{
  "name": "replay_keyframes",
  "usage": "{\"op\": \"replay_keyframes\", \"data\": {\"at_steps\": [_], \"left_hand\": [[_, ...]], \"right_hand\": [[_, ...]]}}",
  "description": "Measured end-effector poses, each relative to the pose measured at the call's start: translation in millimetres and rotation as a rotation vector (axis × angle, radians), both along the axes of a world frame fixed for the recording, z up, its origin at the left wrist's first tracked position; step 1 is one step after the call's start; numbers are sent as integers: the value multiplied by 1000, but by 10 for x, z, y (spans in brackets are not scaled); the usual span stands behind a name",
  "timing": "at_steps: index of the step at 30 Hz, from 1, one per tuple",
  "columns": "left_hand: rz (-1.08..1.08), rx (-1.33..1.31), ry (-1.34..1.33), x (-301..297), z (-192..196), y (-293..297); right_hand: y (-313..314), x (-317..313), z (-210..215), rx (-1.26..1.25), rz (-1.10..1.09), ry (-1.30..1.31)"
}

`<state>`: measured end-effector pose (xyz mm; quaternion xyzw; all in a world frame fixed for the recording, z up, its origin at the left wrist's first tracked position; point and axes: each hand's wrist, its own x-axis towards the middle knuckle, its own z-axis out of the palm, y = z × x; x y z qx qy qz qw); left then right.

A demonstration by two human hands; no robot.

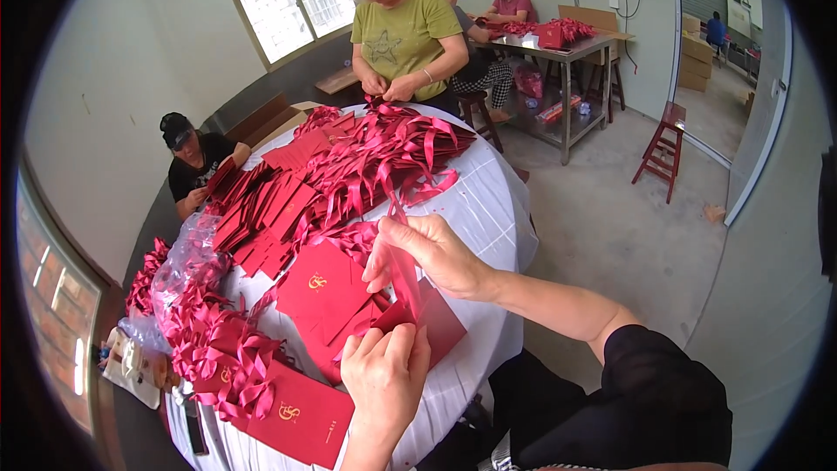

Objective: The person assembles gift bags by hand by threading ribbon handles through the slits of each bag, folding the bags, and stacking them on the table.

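The grip of the right hand [432, 253] is a pinch: thumb and fingertips pressed together on the top of a red ribbon [403, 275] that hangs down in a narrow strip. The left hand [385, 375], lower and nearer, has its fingers curled closed on the edge of a red card folder [432, 323], just where the ribbon's lower end meets it. Both hands work at the near right edge of a round table [493, 209] covered in a white cloth.

Just left of the hands lies a loose stack of flat red folders [323, 292] with a small gold emblem on the top one. Another red folder with a gold emblem [301, 419] lies at the near edge of the table, and beside it to the left is a heap of tied red ribbon bows [218, 344]. Farther along the left side sits a crumpled clear plastic bag [187, 262]. In the middle of the table is a spread of more red folders [261, 209], and at the far side a large tangle of loose red ribbons [392, 148].

A person in a green shirt [403, 30] stands at the far side of the table, hands together over the ribbons. A person in a black shirt and cap [193, 166] sits at the far left. Farther off, two more people sit at a metal table [558, 52] with red goods on it. A red wooden stool [663, 148] stands on the concrete floor at the right.
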<state>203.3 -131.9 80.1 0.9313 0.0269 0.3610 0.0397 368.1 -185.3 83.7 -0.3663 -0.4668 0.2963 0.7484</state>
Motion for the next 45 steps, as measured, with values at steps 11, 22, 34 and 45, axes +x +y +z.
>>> {"op": "replay_keyframes", "data": {"at_steps": [11, 22, 34, 45], "left_hand": [[0, 19, -31, 15, -4, 0], [-1, 25, -42, 9, -1, -24], [11, 17, 20, -17, 13, 9], [11, -6, 28, -3, 13, 39]], "right_hand": [[-100, 329, 83, 45, 40, -104], [-112, 549, 76, 39, -293, -519], [-52, 401, -28, -12, -247, -126], [-289, 58, -174, -311, 241, -214]]}}
